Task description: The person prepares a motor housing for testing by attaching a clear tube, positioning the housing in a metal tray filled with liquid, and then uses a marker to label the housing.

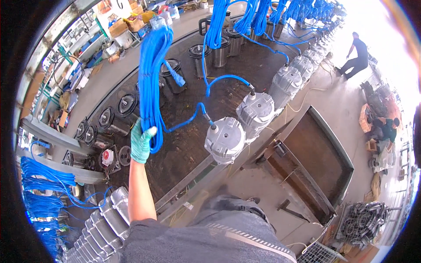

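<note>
Above the dark bench (186, 147), a coiled blue cable (151, 79), apparently joined to a grey housing (226, 138), is gripped by the curled left hand (141, 143), while the right hand's state cannot be told.

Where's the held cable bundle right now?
In the head view, left of centre: the blue cable bundle is in the gloved left hand, left of the grey housing it connects to.

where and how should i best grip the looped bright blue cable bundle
Probably the lower end of the looped bright blue cable bundle, coming from its left, where the green-gloved left hand grips: the strands gather narrowly there, and the single blue lead leaves on the right, toward the round grey metal housing, so that approach should avoid tugging it.
</note>
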{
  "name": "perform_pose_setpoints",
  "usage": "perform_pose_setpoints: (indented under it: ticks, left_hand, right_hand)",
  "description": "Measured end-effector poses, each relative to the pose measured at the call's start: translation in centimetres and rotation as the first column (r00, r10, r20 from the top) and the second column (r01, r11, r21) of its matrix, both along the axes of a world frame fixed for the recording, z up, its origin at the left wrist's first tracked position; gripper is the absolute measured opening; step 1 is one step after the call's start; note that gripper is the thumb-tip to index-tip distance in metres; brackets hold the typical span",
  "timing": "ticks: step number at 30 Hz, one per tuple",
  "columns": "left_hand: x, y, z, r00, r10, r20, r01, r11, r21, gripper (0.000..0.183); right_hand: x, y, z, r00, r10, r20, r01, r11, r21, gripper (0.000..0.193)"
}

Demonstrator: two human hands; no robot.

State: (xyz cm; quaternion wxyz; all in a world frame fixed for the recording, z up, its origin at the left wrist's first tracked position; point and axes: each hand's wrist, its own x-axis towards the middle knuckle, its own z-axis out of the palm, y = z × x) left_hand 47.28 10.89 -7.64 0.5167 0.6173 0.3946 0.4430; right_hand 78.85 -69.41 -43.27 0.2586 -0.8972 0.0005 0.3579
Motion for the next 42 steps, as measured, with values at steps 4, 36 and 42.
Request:
perform_pose_setpoints:
  ticks: [4, 36, 42]
  left_hand:
    - [-1.8, 0.1, -10.4, 0.793, 0.21, -0.571, -0.105, 0.972, 0.212, 0.055]
    - [24.4, -20.8, 4.3, 0.605, -0.283, 0.745, 0.646, 0.721, -0.25, 0.055]
    - [32.3, -24.3, -2.9, 0.605, -0.356, 0.712, 0.75, 0.555, -0.36, 0.053]
  right_hand:
    - [1.0, 1.1, 0.4, 0.99, 0.137, 0.031, -0.135, 0.988, -0.069, 0.038]
    - [7.3, 36.0, 23.1, 0.763, -0.249, -0.597, 0.619, 0.549, 0.562, 0.052]
    - [10.9, 27.7, 20.5, 0.848, -0.456, -0.269, 0.489, 0.477, 0.731, 0.048]
